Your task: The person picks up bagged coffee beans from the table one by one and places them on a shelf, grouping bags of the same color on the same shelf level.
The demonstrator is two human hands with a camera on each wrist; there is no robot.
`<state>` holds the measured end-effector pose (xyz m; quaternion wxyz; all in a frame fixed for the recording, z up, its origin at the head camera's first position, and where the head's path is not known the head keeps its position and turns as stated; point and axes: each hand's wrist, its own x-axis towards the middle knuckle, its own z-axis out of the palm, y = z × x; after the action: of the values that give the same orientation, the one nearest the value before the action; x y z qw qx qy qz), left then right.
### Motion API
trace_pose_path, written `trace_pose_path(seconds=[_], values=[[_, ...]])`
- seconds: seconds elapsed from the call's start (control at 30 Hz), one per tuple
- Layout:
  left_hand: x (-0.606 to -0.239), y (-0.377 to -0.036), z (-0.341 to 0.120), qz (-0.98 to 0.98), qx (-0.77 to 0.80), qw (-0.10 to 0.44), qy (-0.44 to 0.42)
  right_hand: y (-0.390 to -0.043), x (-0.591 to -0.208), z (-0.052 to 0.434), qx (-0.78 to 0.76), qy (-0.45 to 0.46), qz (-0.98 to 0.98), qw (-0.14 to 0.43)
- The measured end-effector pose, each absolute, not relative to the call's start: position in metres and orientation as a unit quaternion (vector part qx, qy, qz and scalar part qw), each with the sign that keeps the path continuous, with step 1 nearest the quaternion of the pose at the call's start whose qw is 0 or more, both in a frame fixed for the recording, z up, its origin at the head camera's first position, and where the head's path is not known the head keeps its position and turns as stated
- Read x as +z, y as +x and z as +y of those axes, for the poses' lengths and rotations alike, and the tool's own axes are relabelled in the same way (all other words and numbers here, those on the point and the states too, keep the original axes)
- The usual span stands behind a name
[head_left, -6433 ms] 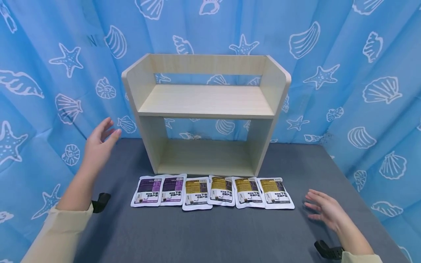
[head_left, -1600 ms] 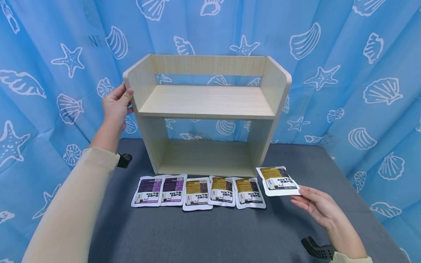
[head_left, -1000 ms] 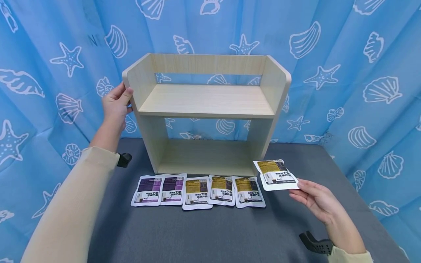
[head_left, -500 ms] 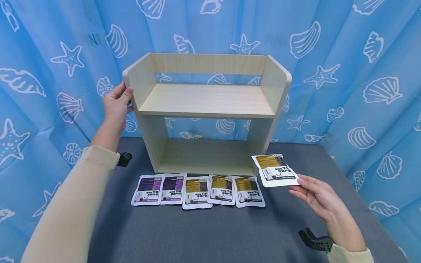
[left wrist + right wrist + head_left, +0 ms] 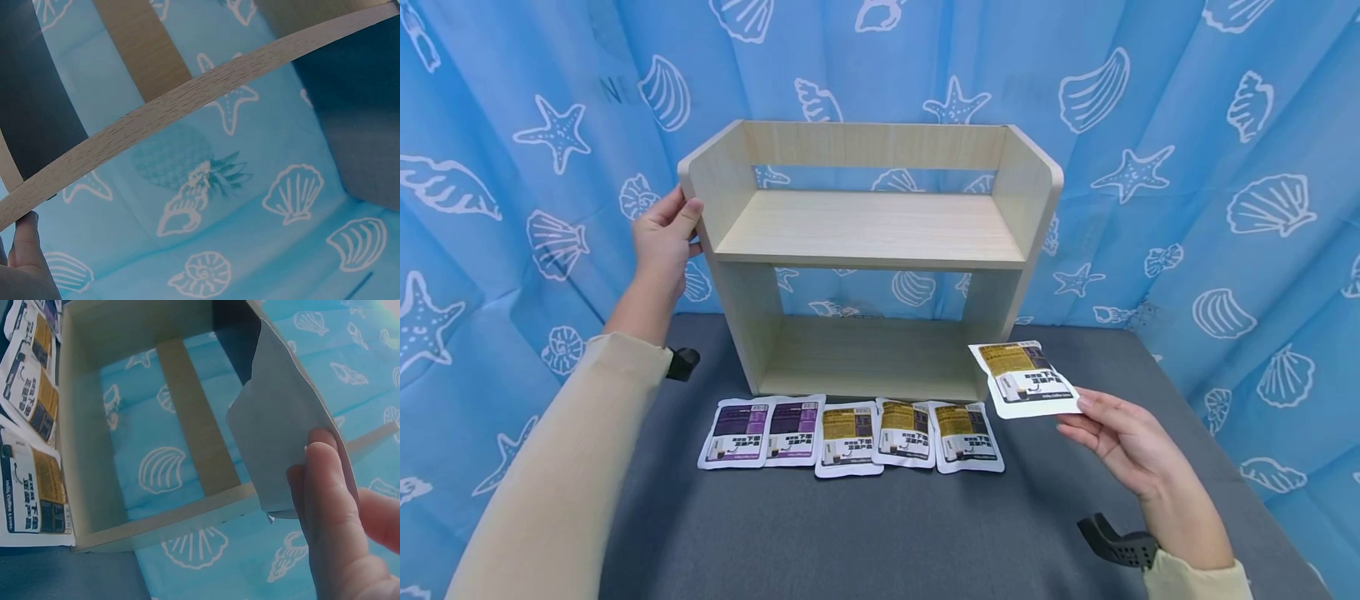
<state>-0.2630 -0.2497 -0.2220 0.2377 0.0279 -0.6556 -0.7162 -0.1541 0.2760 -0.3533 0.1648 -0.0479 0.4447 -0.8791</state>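
Note:
A pale wooden two-level shelf (image 5: pixel 872 229) stands at the back of the grey table (image 5: pixel 865 533). My left hand (image 5: pixel 664 233) grips its left side panel near the top; the left wrist view shows only a fingertip (image 5: pixel 25 234) on the wooden edge (image 5: pixel 187 100). My right hand (image 5: pixel 1116 437) pinches a yellow-labelled white pouch (image 5: pixel 1021 379) by its corner, lifted beside the shelf's lower right post. The right wrist view shows the pouch's plain back (image 5: pixel 284 434) held by my fingers (image 5: pixel 328 506). Several pouches (image 5: pixel 850 429), two purple and three yellow, lie in a row before the shelf.
A blue curtain with shells and starfish (image 5: pixel 1210 167) closes off the back and both sides. Black wrist camera mounts (image 5: pixel 1116 546) show at both sleeves. Both shelf levels hold nothing.
My right hand has raised the yellow pouch off the table and carried it up and slightly left toward the shelf's lower right. My left hand keeps its hold on the shelf side.

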Motion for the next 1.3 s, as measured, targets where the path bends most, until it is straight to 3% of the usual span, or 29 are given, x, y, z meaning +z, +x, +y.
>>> trace_pose_path(seconds=[1.3], values=[[-0.221,-0.262,-0.249,-0.664,-0.708,0.238,0.032,-0.156,-0.319,0.262,-0.869,-0.070,0.470,0.140]])
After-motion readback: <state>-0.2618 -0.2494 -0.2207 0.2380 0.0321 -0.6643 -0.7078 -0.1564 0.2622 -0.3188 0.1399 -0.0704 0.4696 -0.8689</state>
